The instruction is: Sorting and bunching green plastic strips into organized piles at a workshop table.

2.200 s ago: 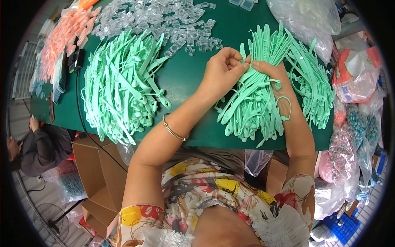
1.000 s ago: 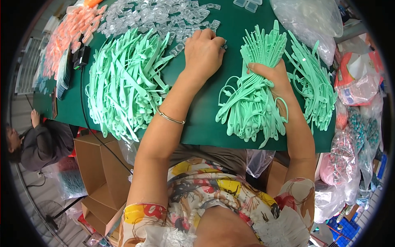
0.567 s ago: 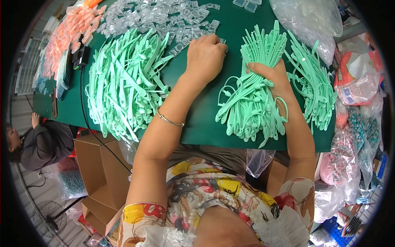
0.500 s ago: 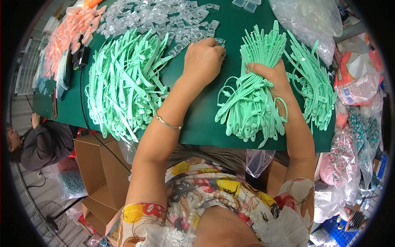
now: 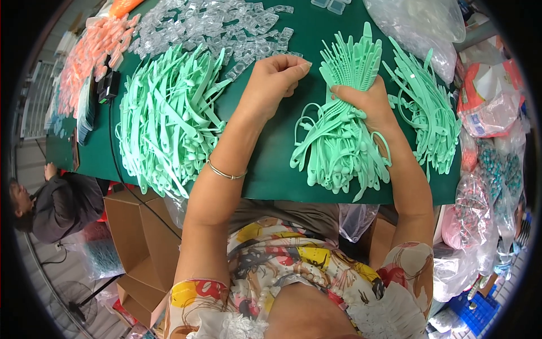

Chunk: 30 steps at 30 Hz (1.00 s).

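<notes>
My right hand (image 5: 367,104) is wrapped round a thick bundle of mint-green ridged plastic straps (image 5: 351,65). Their ribbed ends fan out above the fist, while the looped, knobbed ends spread on the table below it. Left of the bundle, my left hand (image 5: 274,85) hovers with thumb and forefinger pinched together; whatever may be between the fingertips is too small to name. A big loose heap of the same straps (image 5: 166,118) lies beside my left forearm. Another, smaller group of straps (image 5: 426,107) rests to the right of my right hand.
Clear plastic buckle-like pieces (image 5: 209,28) are scattered along the far side of the green table (image 5: 271,164). Peach pieces (image 5: 96,45) and a small black box (image 5: 108,87) with a cable lie at left. Plastic bags (image 5: 420,25) crowd the right. A person (image 5: 62,203) sits at left.
My left hand has turned so that its thumb and pinched fingertips show. The right hand keeps its hold, and the bundle appears slightly further left as the whole view shifts.
</notes>
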Each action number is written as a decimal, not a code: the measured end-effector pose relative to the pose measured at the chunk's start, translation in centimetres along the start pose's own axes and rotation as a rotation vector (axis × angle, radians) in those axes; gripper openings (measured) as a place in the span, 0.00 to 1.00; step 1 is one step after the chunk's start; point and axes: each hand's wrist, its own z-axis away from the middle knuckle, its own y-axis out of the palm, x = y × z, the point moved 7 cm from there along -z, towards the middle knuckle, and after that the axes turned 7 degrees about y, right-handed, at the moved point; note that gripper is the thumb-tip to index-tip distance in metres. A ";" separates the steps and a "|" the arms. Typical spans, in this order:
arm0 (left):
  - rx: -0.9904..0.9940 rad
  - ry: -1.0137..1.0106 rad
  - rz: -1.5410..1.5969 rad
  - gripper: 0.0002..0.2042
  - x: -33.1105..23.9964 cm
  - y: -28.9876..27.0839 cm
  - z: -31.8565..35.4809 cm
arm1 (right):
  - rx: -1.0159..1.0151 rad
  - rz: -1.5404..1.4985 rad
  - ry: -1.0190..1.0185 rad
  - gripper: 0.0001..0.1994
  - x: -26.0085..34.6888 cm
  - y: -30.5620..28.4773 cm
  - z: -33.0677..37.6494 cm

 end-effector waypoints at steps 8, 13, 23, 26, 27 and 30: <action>0.036 -0.117 0.167 0.08 0.2 0.6 0.3 | -0.002 0.125 -0.092 0.20 0.2 0.2 -0.2; 0.042 -0.089 0.064 0.08 0.1 0.8 0.3 | -0.035 0.200 -0.195 0.16 0.7 0.4 -0.1; 0.097 0.077 -0.428 0.10 -0.8 0.7 0.2 | -0.030 0.068 -0.081 0.19 -0.2 -0.2 -0.1; 0.045 0.243 -0.732 0.10 -1.7 1.0 0.5 | 0.014 0.071 -0.110 0.18 0.1 0.4 0.0; 0.037 0.328 -0.825 0.11 -2.1 1.9 0.7 | 0.011 0.073 -0.109 0.18 0.0 0.2 -0.1; 0.012 0.291 -0.746 0.09 -2.1 2.4 0.7 | 0.040 0.100 -0.131 0.18 -0.1 0.2 -0.2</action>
